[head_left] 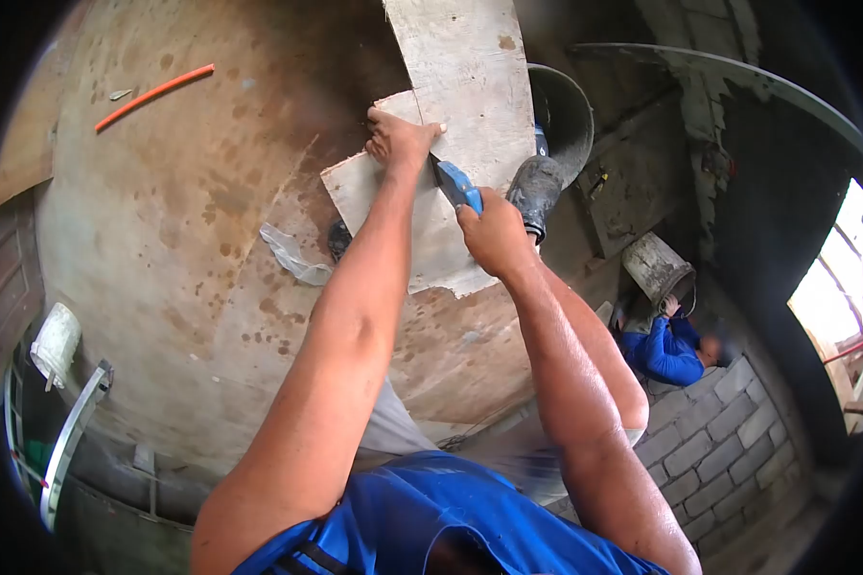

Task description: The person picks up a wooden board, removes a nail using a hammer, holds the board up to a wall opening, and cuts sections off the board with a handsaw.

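Out towards nine o'clock, blotched wooden sheeting (182,220) spreads wide; grey blockwork (710,455) sits at four, a bright window (834,273) at three. Pale boards (470,77) lie towards twelve, left hand (403,141) splayed on them, right hand (497,232) clenching the blue-handled saw (461,186) over them, just past twelve!

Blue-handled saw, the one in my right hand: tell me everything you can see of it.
The saw has a bright blue handle, plastic by its look, and a narrow, dark blade showing only in part; its teeth can't be made out. It slants up and left in the picture, over the pale wood, with the right hand gripping the handle's lower end. Whether the blade is sunk in the wood isn't clear.
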The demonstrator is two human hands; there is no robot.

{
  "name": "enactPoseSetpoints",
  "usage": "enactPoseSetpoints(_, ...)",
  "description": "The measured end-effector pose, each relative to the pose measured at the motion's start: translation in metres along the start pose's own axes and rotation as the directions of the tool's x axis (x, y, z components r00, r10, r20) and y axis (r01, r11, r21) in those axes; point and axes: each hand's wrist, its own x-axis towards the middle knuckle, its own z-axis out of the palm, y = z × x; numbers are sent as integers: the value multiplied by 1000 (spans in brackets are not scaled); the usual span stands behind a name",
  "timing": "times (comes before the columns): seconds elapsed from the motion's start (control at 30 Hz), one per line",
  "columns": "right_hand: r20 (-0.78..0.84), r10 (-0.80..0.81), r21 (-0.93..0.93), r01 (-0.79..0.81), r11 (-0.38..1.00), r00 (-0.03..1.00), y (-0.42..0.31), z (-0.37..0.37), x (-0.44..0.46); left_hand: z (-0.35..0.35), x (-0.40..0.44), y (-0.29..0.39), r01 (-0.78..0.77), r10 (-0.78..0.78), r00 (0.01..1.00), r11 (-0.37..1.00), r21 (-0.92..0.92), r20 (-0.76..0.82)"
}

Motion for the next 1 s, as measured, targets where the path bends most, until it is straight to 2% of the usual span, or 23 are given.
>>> enactPoseSetpoints(0.03,13,23,37,-24,999,1000,1,2,-4,1,2,-2,5,-5,1000,1000,2,-5)
enactPoseSetpoints(0.1,-23,16,33,-15,999,1000,9,7,-16,-10,5,-2,-233,176,954,945,-229,-242)
enactPoseSetpoints(0.13,-58,-11,90,16,996,998,28,18,-17,-17,13,1,-230,176,955,947,-223,-240)
enactPoseSetpoints(0.17,-94,-37,146,50,988,995,44,29,-18,-23,33,5,-380,372,922,922,-75,-106)
enactPoseSetpoints(0.2,-89,-27,194,44,980,996,49,34,-20,-31,43,11,-534,531,846,844,53,55)
enactPoseSetpoints(0.23,-91,-30,207,49,977,995,54,39,-22,-32,44,19,-540,537,842,840,64,53)
enactPoseSetpoints(0.3,-130,9,168,13,986,992,55,44,-29,-32,37,40,-464,360,876,811,356,321)
enactPoseSetpoints(0.37,-132,28,168,-5,986,991,62,48,-40,-31,27,43,-462,381,882,810,360,277)
enactPoseSetpoints(0.43,-186,20,260,30,965,982,81,64,-47,-25,19,42,-413,372,911,813,411,179)
enactPoseSetpoints(0.47,-241,-43,279,112,954,970,96,72,-50,-27,14,37,-401,357,916,815,418,183)
enactPoseSetpoints(0.53,-134,12,332,33,943,991,77,38,-74,-41,17,43,-428,340,900,812,397,275)
enactPoseSetpoints(0.6,-209,-111,211,156,965,972,88,-6,-159,-45,26,45,-476,410,879,775,415,243)
enactPoseSetpoints(0.63,-47,83,216,-71,974,995,77,-45,-208,-40,28,40,-502,443,865,754,424,237)
enactPoseSetpoints(0.7,-168,-25,226,63,972,985,101,-66,-269,-40,17,30,-522,429,850,761,384,305)
enactPoseSetpoints(0.77,-124,8,217,19,976,992,93,-61,-242,-45,24,46,-469,330,869,788,399,369)
enactPoseSetpoints(0.8,-66,33,205,-19,979,997,81,-56,-212,-48,21,45,-496,370,858,774,393,356)
enactPoseSetpoints(0.83,-105,-43,146,58,988,994,91,-18,-158,-48,24,46,-491,373,863,779,391,341)
enactPoseSetpoints(0.87,-23,-17,120,19,993,1000,102,20,-95,-44,24,42,-473,372,876,783,403,305)
enactPoseSetpoints(0.9,-25,-55,118,58,991,998,116,59,-40,-39,21,39,-456,371,888,787,416,273)
enactPoseSetpoints(0.93,-19,-75,113,77,991,997,115,57,-36,-40,25,38,-443,353,894,790,424,277)
enactPoseSetpoints(1.0,-170,-79,238,119,964,982,103,48,-65,-37,22,34,-463,371,883,790,402,287)
